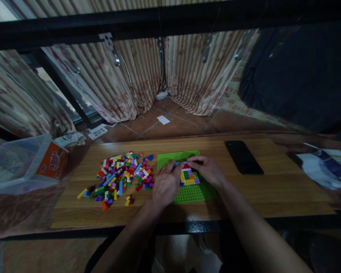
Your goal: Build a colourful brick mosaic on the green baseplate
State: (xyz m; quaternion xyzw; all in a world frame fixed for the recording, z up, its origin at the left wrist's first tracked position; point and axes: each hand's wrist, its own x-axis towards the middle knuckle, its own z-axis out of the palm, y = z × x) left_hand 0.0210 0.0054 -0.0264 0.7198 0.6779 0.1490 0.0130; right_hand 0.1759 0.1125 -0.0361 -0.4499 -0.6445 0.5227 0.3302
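Note:
A bright green studded baseplate (191, 196) lies on the wooden board. A patch of toy bricks (190, 181) in yellow, red, orange, white, blue and purple is set on its middle. My left hand (166, 185) comes in from the left, its fingers bent together at the upper left edge of the patch. From the right, my right hand (207, 169) reaches the upper edge with thumb and fingers closed. Both sets of fingertips meet near red and blue bricks there. What either hand pinches is too small and covered to make out.
Left of the baseplate spreads a pile of loose bricks (122, 176). A black phone (243, 157) rests on the wooden board (278, 182) to the right. Beyond the board's left end stands a clear plastic bin (19, 167); a plastic packet (326, 168) lies off its right end.

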